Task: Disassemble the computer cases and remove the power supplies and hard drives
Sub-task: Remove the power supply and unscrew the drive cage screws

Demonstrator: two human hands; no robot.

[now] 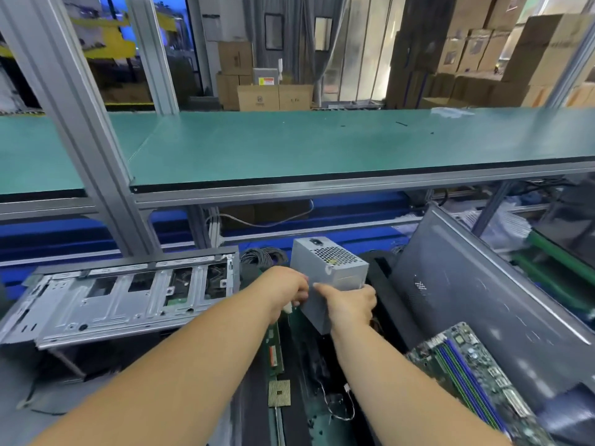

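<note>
A grey metal power supply [325,268] with a perforated top is held up above the work surface at centre. My right hand [349,304] grips its near lower end, thumb across the side face. My left hand [288,289] curls against its left side and pinches a small white connector [287,308] at the box's edge. A stripped silver computer case [112,297] lies on its side to the left. A bundle of grey cables [264,255] sits behind the power supply.
A grey case side panel [476,304] leans at the right. A motherboard [476,378] lies at lower right. A green memory stick [275,352] and a CPU chip [279,393] lie below my hands. A green-topped shelf [322,149] spans overhead on aluminium posts.
</note>
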